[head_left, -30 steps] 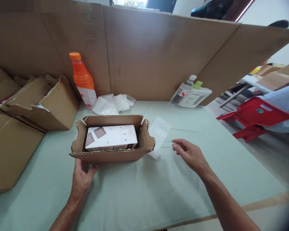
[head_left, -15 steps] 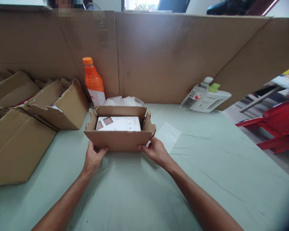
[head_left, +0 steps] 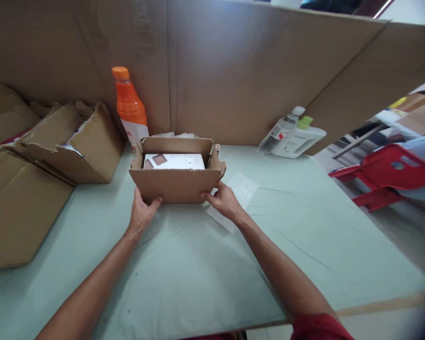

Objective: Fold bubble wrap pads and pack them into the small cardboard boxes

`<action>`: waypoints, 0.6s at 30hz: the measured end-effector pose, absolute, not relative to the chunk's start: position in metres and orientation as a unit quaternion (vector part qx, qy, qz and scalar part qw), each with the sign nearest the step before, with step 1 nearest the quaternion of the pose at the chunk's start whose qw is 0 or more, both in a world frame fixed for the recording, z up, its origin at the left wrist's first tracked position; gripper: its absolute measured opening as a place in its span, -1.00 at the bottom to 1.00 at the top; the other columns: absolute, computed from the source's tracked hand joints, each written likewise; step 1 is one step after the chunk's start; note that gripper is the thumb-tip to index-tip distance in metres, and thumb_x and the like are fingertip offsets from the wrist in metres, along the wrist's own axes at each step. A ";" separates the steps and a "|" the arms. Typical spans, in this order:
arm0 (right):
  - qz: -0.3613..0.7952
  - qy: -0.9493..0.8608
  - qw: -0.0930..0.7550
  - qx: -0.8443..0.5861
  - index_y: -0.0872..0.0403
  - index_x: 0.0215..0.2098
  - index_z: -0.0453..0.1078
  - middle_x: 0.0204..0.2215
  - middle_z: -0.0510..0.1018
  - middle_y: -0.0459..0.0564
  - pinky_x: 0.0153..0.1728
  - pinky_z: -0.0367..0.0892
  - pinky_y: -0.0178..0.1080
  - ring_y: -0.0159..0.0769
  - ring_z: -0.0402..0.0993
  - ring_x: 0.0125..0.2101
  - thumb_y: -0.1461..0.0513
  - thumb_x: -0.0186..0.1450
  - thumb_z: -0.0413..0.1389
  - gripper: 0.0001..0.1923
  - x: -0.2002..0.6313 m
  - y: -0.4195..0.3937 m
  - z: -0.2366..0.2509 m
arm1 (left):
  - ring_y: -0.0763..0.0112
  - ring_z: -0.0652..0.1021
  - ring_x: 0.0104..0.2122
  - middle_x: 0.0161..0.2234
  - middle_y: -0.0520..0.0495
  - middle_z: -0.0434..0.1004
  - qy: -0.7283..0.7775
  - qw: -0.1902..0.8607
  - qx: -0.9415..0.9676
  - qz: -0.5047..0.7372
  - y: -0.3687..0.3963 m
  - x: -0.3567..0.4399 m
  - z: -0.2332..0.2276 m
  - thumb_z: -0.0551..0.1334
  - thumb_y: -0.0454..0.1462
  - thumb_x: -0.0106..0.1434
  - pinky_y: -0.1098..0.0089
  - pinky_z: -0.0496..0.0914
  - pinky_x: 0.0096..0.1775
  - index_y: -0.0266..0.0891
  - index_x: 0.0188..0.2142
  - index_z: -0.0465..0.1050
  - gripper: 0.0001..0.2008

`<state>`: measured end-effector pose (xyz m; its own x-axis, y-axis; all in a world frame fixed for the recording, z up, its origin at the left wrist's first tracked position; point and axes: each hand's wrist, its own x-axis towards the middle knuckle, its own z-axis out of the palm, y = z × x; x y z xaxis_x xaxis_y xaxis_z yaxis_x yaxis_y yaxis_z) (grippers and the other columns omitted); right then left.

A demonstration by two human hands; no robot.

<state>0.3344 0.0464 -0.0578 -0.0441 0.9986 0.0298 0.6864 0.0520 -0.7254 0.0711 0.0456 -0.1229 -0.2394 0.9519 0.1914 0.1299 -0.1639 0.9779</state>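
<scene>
An open brown cardboard box (head_left: 176, 185) stands on the pale green table (head_left: 205, 278). Inside it lies a white product box (head_left: 173, 161) with brown squares printed on top. My left hand (head_left: 141, 213) grips the box's lower left corner, thumb on the front wall. My right hand (head_left: 224, 202) grips the lower right corner. A bubble-wrap sheet (head_left: 241, 190) lies flat on the table just right of the box, partly under my right hand.
An orange bottle (head_left: 129, 107) stands behind the box against a tall cardboard wall (head_left: 241, 75). Torn cardboard boxes (head_left: 63, 144) pile up at the left. A clear bottle (head_left: 281, 130) and a white jug (head_left: 297, 139) lie at the back right. A red plastic chair (head_left: 386, 177) stands beyond the table's right edge.
My right hand left the table near the bubble wrap and took hold of the box's right corner. Both hands now grip the box, which sits slightly farther from me.
</scene>
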 end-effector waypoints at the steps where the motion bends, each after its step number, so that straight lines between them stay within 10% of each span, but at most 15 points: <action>1: 0.272 -0.674 0.290 -0.623 0.09 -0.07 0.44 -0.15 0.61 0.08 -0.29 0.40 -0.14 -0.20 0.50 -0.33 0.10 0.20 0.18 -0.63 0.340 0.045 -0.055 | 0.07 0.45 0.15 0.10 -0.22 0.46 0.540 0.358 0.507 0.569 0.047 0.070 -0.123 0.41 -0.23 0.06 0.06 0.26 0.25 -0.19 0.18 0.27 -0.31; 9: 0.227 -0.696 0.252 -0.633 0.07 0.02 0.49 0.08 0.57 0.16 0.00 0.44 0.02 0.00 0.49 0.07 0.03 0.25 0.23 -0.56 0.401 -0.002 -0.073 | 0.09 0.34 0.28 0.32 -0.23 0.26 0.615 0.367 0.488 0.499 -0.017 0.060 -0.120 0.32 -0.20 0.22 -0.01 0.22 0.28 0.01 0.34 0.13 -0.27; 18: 0.275 -0.825 0.242 -0.430 0.02 -0.12 0.41 0.16 0.50 0.11 0.12 0.31 -0.03 -0.13 0.42 0.15 0.21 0.33 0.17 -0.85 0.324 -0.107 -0.097 | 0.06 0.53 0.09 0.19 -0.24 0.45 0.600 0.355 0.585 0.414 -0.107 0.060 -0.103 0.27 -0.13 0.23 0.00 0.39 0.16 -0.19 0.10 0.47 -0.55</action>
<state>0.3243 -0.1074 -0.0966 -0.5129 0.8427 0.1638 0.5764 0.4794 -0.6617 0.0604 -0.1067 -0.1031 -0.0630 0.9964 0.0573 0.4088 -0.0267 0.9123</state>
